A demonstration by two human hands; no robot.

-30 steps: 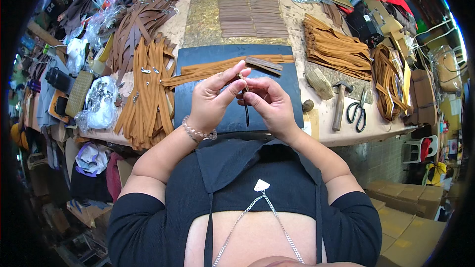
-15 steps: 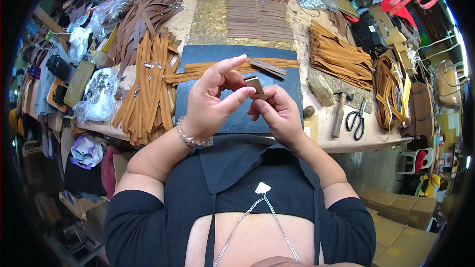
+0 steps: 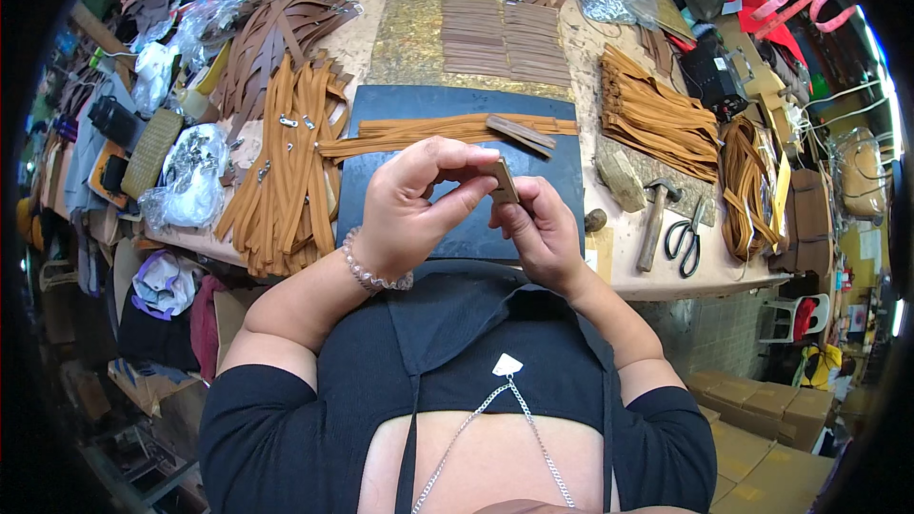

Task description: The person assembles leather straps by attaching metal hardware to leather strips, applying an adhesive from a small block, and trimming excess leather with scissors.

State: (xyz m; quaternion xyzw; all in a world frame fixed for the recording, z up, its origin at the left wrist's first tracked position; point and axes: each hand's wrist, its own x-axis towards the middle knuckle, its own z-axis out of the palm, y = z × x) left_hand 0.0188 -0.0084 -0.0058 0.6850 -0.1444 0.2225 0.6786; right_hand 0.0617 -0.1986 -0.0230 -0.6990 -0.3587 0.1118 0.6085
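Between my hands, over the black mat (image 3: 457, 240), is a small flat brown piece (image 3: 506, 184), held up on edge; it looks like leather. My left hand (image 3: 419, 192) is closed, its thumb and fingertips pinching the piece's left side. The fingers of my right hand (image 3: 541, 231) grip its lower right end. Beyond my hands, a row of tan strips (image 3: 409, 127) lies across the mat, with a short stack of darker brown strips (image 3: 520, 136) resting askew on top.
Bundles of tan strips with metal clips (image 3: 276, 171) lie at left. To the right are another tan bundle (image 3: 657, 114), a hammer (image 3: 655, 228), black-handled scissors (image 3: 685, 240) and a stone-like block (image 3: 621, 181). Rows of brown strips (image 3: 505, 38) lie on a board at the back.
The brown piece has been turned more on edge. My left fingers, spread before, have come down and closed on it; my right hand keeps its grip.
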